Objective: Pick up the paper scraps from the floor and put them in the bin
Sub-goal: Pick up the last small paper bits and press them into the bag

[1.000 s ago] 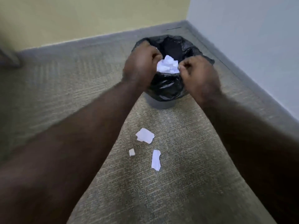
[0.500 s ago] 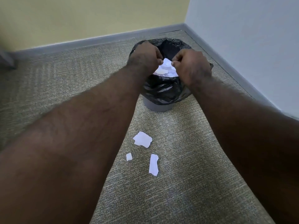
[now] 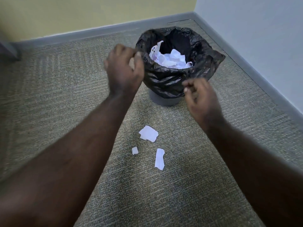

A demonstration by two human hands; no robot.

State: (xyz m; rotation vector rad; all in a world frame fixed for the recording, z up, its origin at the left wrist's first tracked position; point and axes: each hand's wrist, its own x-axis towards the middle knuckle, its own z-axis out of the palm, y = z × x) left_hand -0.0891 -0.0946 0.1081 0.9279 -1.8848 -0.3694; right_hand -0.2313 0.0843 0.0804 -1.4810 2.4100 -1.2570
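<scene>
Soft even indoor light, faint shadows, motion blur on both hands, wide-angle bending and smear toward nine o'clock

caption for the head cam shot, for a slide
Both hands, left and right, empty beside the lined bin; three paper scraps remain on the carpet.

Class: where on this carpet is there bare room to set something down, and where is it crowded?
Bare carpet lies left of the left hand, toward the baseboard, and nearest the camera between the forearms. Crowded: three paper scraps in front of the bin.
</scene>
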